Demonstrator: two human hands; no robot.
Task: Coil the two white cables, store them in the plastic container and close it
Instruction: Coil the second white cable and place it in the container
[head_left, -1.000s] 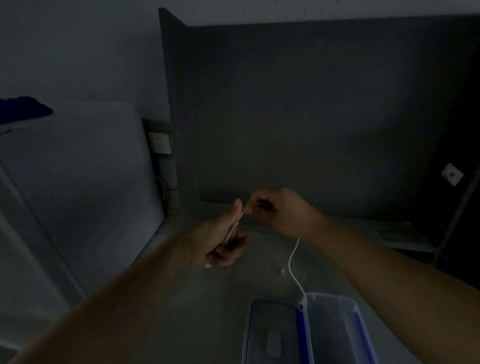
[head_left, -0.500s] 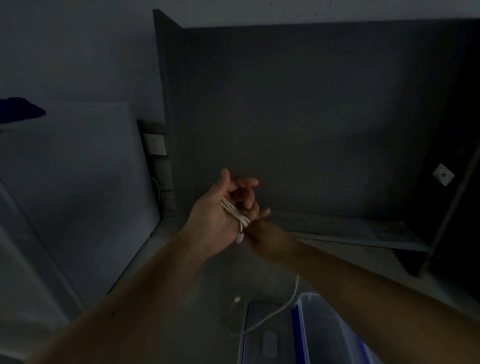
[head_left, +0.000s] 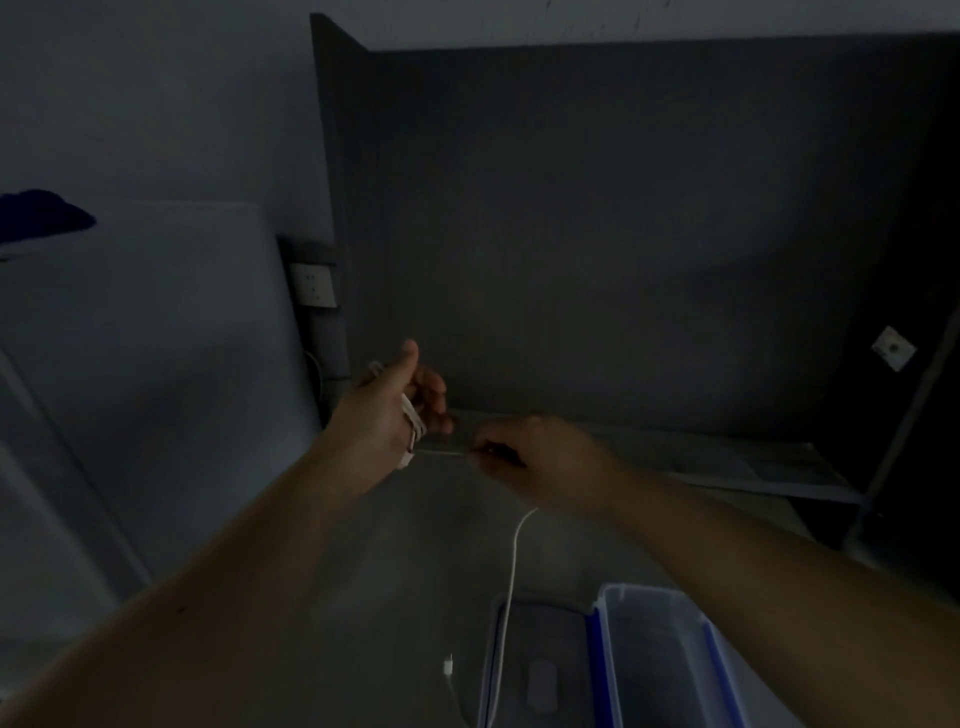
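White cable loops wrap the left hand; the right hand pinches its taut strand above the open plastic container.

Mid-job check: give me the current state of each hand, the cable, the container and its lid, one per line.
left hand: raised, white cable turns wound around it
right hand: pinching the cable, pulling it taut from the left hand
white cable: partly coiled; the rest hangs down across the lid
cable connector: lying loose on the table
plastic container: open; contents unclear in the dim light
lid: off, flat beside the container
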